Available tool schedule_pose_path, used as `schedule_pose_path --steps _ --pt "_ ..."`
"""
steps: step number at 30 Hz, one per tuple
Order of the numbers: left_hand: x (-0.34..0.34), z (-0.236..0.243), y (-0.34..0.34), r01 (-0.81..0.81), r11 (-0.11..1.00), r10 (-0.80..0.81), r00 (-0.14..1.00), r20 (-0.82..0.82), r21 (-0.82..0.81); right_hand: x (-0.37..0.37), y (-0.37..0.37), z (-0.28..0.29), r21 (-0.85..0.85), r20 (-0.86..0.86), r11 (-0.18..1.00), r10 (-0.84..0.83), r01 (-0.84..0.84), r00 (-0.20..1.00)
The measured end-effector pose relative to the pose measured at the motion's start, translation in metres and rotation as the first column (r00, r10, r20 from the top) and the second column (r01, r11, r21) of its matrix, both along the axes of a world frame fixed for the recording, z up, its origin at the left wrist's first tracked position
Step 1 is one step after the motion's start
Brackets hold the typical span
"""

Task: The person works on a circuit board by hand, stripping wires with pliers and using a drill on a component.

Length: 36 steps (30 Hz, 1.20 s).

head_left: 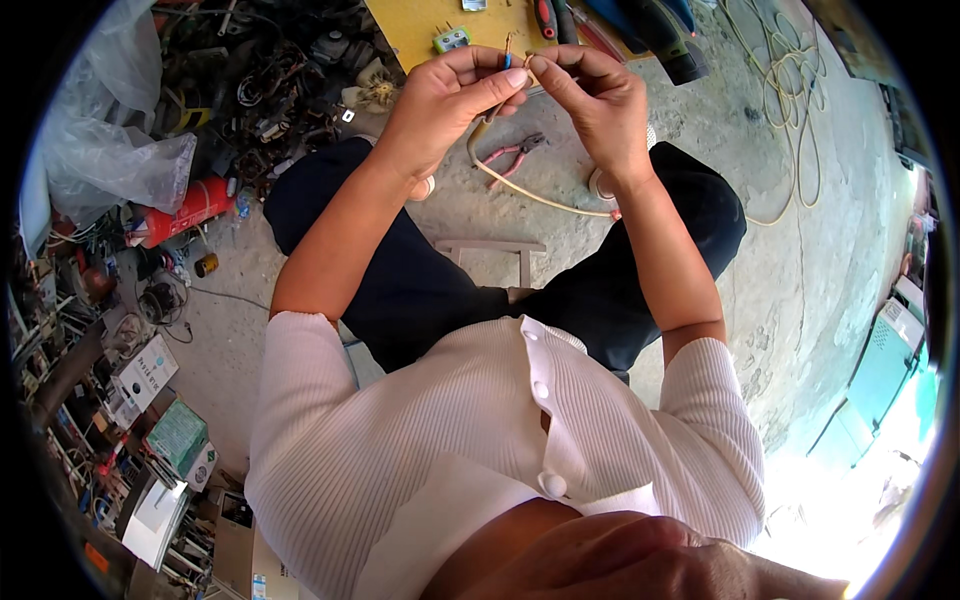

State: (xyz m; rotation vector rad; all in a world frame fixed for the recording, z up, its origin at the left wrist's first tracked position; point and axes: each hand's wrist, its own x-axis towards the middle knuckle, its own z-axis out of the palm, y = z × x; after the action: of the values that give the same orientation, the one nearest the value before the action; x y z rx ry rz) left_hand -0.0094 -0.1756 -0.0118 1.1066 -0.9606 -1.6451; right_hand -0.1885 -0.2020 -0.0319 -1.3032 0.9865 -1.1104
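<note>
Both my hands are raised at the near edge of a yellow board. My left hand (440,105) is closed, thumb against fingers, on the end of a pale cable (540,197). A blue-insulated wire (507,62) with a bare copper tip sticks up from that grip. Thumb and forefinger of my right hand (605,105) pinch another thin wire of the same cable, close beside the left thumb; its tip is mostly covered by fingers. The cable hangs down and curves right toward my knee. On the floor below lie pliers with red handles (515,160).
The yellow board (405,25) bears a green plug part (450,40), a red-and-black-handled tool (545,18) and a dark power tool (675,50). Coiled pale cable (790,90) lies right. Dark scrap parts (300,80) and a red cylinder (190,210) crowd the left.
</note>
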Motion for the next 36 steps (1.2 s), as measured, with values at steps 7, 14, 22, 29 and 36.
schedule_pose_path --steps 7,14,22,29,36 --pt "-0.002 -0.006 0.001 -0.064 0.973 0.093 0.988 0.122 -0.222 -0.009 -0.003 0.011 -0.303 -0.215 0.953 -0.072 0.003 0.974" --pt "-0.004 -0.007 0.004 -0.053 0.918 0.151 0.963 0.223 -0.392 -0.007 0.002 0.012 -0.067 -0.033 0.998 0.013 -0.016 0.999" --pt "-0.006 -0.009 0.006 -0.001 0.810 0.319 0.841 0.438 -0.587 -0.009 0.003 0.016 0.046 0.046 0.995 0.091 -0.093 0.995" --pt "-0.009 -0.005 0.006 -0.042 0.773 0.405 0.800 0.442 -0.633 -0.013 0.000 0.013 0.052 0.070 0.991 0.120 -0.123 0.990" --pt "-0.008 0.002 0.009 0.003 0.795 0.381 0.776 0.502 -0.607 -0.010 0.004 0.013 0.018 0.043 0.994 0.107 -0.108 0.993"
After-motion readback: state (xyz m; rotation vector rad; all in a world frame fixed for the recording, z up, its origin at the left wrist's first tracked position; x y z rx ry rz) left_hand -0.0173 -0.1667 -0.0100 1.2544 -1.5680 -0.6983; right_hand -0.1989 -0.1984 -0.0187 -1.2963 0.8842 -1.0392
